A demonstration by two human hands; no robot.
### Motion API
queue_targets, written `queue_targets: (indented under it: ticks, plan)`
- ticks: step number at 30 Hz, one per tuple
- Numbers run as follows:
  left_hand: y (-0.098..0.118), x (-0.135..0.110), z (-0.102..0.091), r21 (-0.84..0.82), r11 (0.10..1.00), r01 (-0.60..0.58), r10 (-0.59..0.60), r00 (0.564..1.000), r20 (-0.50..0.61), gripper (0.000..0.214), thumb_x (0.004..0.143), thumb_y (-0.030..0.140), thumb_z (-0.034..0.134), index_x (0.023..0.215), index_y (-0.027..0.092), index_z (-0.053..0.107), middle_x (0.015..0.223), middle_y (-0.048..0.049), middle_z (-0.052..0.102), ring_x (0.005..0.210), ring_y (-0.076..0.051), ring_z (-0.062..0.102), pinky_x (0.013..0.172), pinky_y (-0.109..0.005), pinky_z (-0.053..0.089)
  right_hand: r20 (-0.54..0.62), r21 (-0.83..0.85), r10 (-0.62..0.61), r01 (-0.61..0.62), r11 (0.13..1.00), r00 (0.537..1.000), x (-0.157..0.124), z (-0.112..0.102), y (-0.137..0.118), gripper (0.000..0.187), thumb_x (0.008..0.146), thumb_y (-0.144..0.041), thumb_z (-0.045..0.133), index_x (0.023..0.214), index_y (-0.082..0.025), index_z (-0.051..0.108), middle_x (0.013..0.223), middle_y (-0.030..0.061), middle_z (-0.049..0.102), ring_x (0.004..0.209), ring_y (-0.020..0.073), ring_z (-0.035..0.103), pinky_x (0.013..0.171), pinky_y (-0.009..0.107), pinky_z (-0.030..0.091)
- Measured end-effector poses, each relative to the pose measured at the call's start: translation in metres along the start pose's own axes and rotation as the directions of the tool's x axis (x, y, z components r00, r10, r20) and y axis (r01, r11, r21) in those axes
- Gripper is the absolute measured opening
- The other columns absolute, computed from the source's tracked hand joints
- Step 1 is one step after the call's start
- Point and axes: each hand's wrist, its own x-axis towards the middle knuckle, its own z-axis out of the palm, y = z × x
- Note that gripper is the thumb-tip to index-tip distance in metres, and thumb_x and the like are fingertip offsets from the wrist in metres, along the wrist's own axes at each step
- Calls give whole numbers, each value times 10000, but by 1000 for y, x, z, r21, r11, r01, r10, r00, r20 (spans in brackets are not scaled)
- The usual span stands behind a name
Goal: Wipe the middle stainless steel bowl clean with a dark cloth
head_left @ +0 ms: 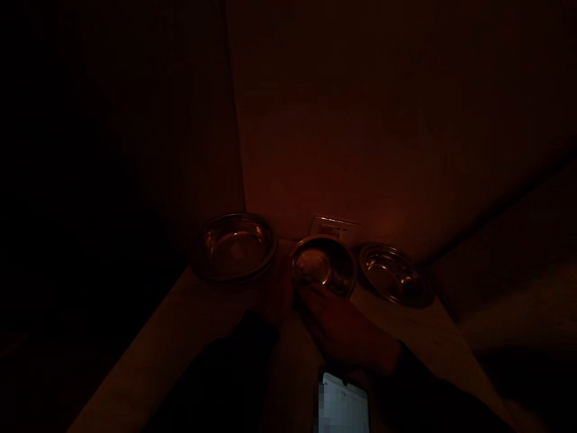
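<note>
The scene is very dark. Three shiny metal bowls stand in a row on a narrow ledge [180,337] against a wall corner. My left hand [276,291] and my right hand [342,328] both reach to the middle bowl [322,264] and touch its near rim. The fingers look curled on the rim, but the dark hides how firmly they hold it. A larger bowl [237,246] sits to the left, and a shallower bowl [391,273] sits to the right. Dark sleeves cover both forearms.
A small pale card or label [336,227] leans against the wall behind the middle bowl. A lit phone screen [345,403] glows at the bottom of the view, below my right wrist. The ledge drops off into darkness on both sides.
</note>
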Motion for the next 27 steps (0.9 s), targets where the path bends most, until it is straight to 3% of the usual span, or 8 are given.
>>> queue_targets:
  ticks: [6, 10, 17, 27]
  plan:
    - [19, -4, 1, -115, 991, 71, -61, 994, 89, 470, 945, 405, 251, 1157, 173, 599, 1219, -73, 649, 1170, -198, 568, 1053, -364, 391, 90, -204, -1, 19, 979, 996, -19, -16, 14, 470, 858, -137, 455, 1326, -95, 477, 1297, 173, 557, 1182, 274, 514, 995, 453, 432]
    - [24, -5, -1, -138, 982, 131, -118, 988, 95, 459, 939, 426, 285, 1162, 174, 598, 1212, -84, 653, 1183, -209, 558, 1052, -378, 388, 94, -130, -25, 37, 991, 995, -11, -14, 7, 502, 857, -125, 448, 1359, -105, 433, 1317, 155, 538, 1216, 253, 476, 1024, 423, 410]
    - [18, -5, -1, -123, 981, 148, -142, 988, 55, 453, 937, 441, 293, 1150, 186, 601, 1231, -84, 638, 1237, -212, 516, 1069, -362, 362, -24, 33, -1, 2, 999, 1000, 9, 2, -8, 512, 900, -152, 429, 1403, -124, 340, 1342, 149, 495, 1229, 217, 453, 1035, 375, 412]
    - [24, -4, 0, -175, 980, 99, -80, 991, 112, 425, 943, 360, 296, 1176, 172, 598, 1258, -78, 628, 1201, -213, 551, 1059, -370, 385, 91, -243, -35, 56, 968, 995, -18, -15, 14, 439, 887, -126, 453, 1324, -114, 488, 1303, 148, 565, 1182, 252, 524, 1000, 434, 439]
